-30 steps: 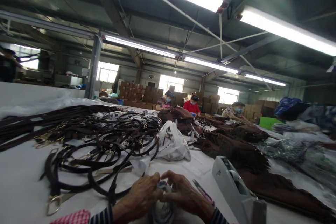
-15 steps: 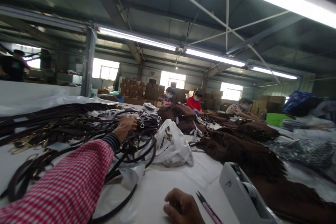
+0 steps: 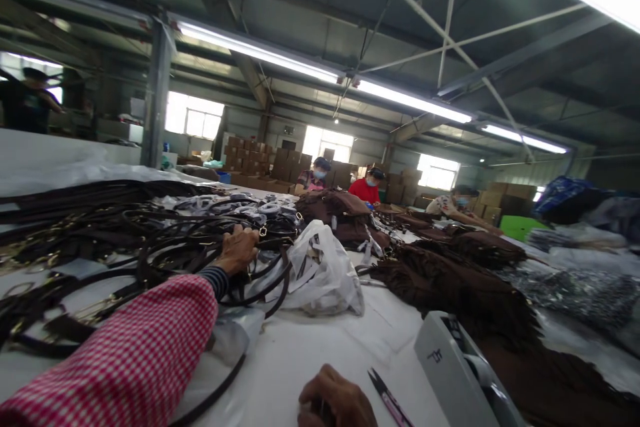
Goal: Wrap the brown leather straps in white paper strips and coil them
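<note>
My left hand (image 3: 239, 250) is stretched over a heap of dark brown straps (image 3: 167, 240) with gold-coloured hardware. Its fingers are closed on a strap beside a gold buckle (image 3: 263, 231), the fingertips partly hidden. Low in the view, my right hand (image 3: 340, 397) hovers over or rests on the white table (image 3: 287, 360). Its fingers are curled inward, and what they hold, if anything, is hidden. Thread snips (image 3: 387, 397) with dark blades lie just right of it. A white plastic bag (image 3: 327, 273) stands between the strap heap and the brown bags.
A light grey machine (image 3: 453, 370) stands at lower right. Behind it spreads a pile of dark brown fabric bags (image 3: 460, 293). Clear plastic packaging (image 3: 575, 287) lies at far right. Several co-workers sit across the table, one in a red top (image 3: 364, 191). Cartons (image 3: 247, 160) are stacked behind.
My left hand has come down lower into the straps, and some strap loops have shifted. The right hand has moved slightly left with its fingers more curled. The view has tilted a little.
</note>
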Demonstrator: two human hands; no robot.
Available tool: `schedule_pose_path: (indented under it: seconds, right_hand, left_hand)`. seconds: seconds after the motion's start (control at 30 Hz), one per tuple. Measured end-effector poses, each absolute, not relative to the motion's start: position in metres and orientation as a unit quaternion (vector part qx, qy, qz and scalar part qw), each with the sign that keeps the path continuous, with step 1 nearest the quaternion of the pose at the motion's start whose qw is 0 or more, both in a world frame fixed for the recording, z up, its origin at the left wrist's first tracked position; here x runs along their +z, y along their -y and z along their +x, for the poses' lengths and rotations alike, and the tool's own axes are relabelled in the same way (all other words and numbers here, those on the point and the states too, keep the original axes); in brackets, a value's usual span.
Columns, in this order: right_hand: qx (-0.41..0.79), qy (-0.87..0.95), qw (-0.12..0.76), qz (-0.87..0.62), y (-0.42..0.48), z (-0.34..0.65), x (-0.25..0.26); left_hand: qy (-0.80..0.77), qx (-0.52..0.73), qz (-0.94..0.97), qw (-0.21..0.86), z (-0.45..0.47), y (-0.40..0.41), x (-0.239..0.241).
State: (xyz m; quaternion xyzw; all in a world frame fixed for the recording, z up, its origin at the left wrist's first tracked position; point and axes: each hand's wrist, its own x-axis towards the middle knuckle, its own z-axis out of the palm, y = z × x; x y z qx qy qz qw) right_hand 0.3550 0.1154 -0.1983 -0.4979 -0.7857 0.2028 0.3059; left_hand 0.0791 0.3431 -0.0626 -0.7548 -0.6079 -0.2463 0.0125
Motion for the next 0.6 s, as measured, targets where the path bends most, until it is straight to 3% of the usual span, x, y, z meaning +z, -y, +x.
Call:
schedule_pose_path:
  seconds: [0.17,0.37,0.6]
  right_hand:
    - [0.209,0.772,0.327,-0.503,-0.092,0.344,-0.167]
    - [0.228,0.75,0.357,-0.508,-0.071,0.331,-0.144]
    - [0.201,0.76,0.356,-0.505,-0.071,0.33,-0.145]
  left_hand:
    - [0.541,-0.276,-0.792,-0.069,0.064,-0.295,-0.034]
    - [0.42,-0.195,-0.864,-0.199,0.038,-0.21,-0.062]
    - [0.478,-0.223,-0.845,-0.089,-0.003,-0.201,-0.079]
